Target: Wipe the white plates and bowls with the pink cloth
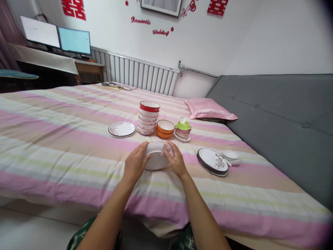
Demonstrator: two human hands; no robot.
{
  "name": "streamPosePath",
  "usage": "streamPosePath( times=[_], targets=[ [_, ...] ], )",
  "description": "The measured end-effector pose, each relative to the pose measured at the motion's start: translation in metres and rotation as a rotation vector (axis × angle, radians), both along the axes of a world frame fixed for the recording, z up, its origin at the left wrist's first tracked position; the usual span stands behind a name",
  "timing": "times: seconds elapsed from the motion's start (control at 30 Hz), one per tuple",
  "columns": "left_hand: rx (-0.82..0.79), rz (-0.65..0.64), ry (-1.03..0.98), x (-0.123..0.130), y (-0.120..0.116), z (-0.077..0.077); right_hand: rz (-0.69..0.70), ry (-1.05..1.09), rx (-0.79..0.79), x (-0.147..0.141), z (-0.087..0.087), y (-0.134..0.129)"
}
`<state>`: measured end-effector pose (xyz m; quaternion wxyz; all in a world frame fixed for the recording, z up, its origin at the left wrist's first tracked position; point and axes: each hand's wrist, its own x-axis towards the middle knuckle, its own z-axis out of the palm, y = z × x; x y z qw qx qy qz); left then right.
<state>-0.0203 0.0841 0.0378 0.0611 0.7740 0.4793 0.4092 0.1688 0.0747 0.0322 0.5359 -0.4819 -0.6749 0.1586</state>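
A white plate (154, 162) is held between my two hands in front of me, tilted up with its underside or plain face toward me. My left hand (136, 161) grips its left rim, thumb on the near face and fingers behind. At the upper right rim, my right hand (176, 160) pinches a thin whitish cloth or tissue (168, 149) against the plate. Just beyond stand a stack of red-and-white bowls (148, 119) and a pair of orange bowls (165, 129).
Patterned plates (122, 129) lie to the left; a dark-rimmed plate stack (212, 161) and small white dishes (230, 156) lie right. Small dishes under a green leaf-shaped one (183, 125) stand beside the orange bowls. A pink pillow (209, 108) rests near the grey headboard (273, 104). Everything sits on a striped bedsheet (65, 139).
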Motion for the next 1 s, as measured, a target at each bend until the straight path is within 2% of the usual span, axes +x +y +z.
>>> streamPosePath(
  times=[0.23,0.3,0.37,0.47,0.6,0.67,0.77,0.8,0.87,0.93,1.0],
  targets=[
    [-0.079,0.076,-0.056,-0.011,0.008,-0.005,0.069,0.372,-0.203,-0.007,-0.027,0.011],
    [-0.073,0.065,-0.103,-0.013,0.009,-0.006,0.053,0.413,-0.215,-0.011,-0.028,0.009],
    [-0.070,0.040,-0.182,-0.012,0.010,-0.008,0.030,0.410,-0.189,-0.012,-0.022,0.006],
    [-0.127,-0.015,-0.371,-0.003,0.010,-0.015,0.011,0.326,-0.073,-0.008,0.001,-0.003],
    [-0.319,-0.167,-0.589,0.022,0.012,-0.033,-0.013,0.018,0.060,0.007,0.037,-0.015],
    [-0.450,-0.175,-0.548,0.032,0.013,-0.042,-0.023,-0.159,0.047,0.013,0.045,-0.018],
    [-0.566,-0.115,-0.425,0.036,0.014,-0.044,-0.038,-0.312,0.003,0.015,0.043,-0.017],
    [-0.542,-0.091,-0.384,0.035,0.014,-0.041,-0.042,-0.337,-0.004,0.014,0.042,-0.017],
    [-0.333,-0.089,-0.311,0.032,0.012,-0.032,-0.054,-0.378,-0.004,0.010,0.039,-0.015],
    [-0.134,-0.135,-0.255,0.029,0.009,-0.021,-0.059,-0.421,0.004,0.005,0.039,-0.015],
    [-0.032,-0.181,-0.187,0.028,0.008,-0.014,-0.071,-0.461,0.016,0.001,0.040,-0.014]
  ],
)
